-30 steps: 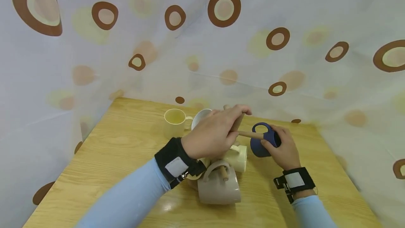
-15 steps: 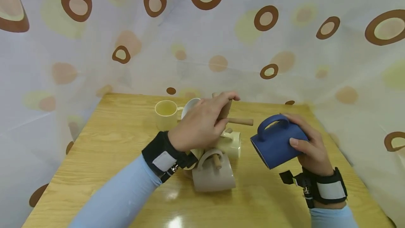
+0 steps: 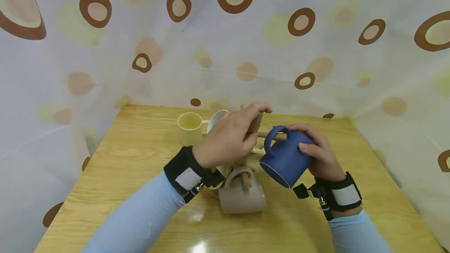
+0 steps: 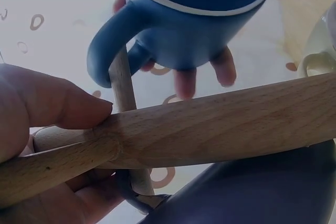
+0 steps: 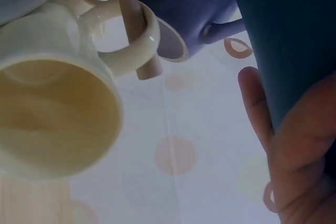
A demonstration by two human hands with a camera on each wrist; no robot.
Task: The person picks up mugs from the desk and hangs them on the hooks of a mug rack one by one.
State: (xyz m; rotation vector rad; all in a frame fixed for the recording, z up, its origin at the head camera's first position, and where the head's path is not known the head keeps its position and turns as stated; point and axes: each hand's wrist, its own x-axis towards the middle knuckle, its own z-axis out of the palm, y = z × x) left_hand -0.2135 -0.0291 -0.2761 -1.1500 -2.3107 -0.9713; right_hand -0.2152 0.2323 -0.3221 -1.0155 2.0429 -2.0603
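My left hand (image 3: 230, 138) grips the upper post of a wooden mug tree (image 4: 226, 121), its thumb along the wood in the left wrist view. In my right hand (image 3: 321, 153) is a blue mug (image 3: 290, 155), tilted and held round its body. A peg (image 4: 124, 82) of the tree passes through this mug's handle in the left wrist view. Lower on the tree hang a greyish-beige mug (image 3: 242, 198) and a cream mug (image 5: 47, 40), each with a peg through its handle. My left hand hides much of the tree in the head view.
A pale yellow mug (image 3: 188, 136) stands upright on the wooden table (image 3: 140, 143), behind my left wrist. Beside it shows part of a white mug (image 3: 216, 118). A dark mug (image 5: 194, 14) is near the tree. A patterned curtain (image 3: 211, 50) closes off the table's back and sides.
My right hand lifted the blue mug away from the peg and turned it, then brought it back left, so the handle now surrounds the peg. The left hand keeps its hold on the post.
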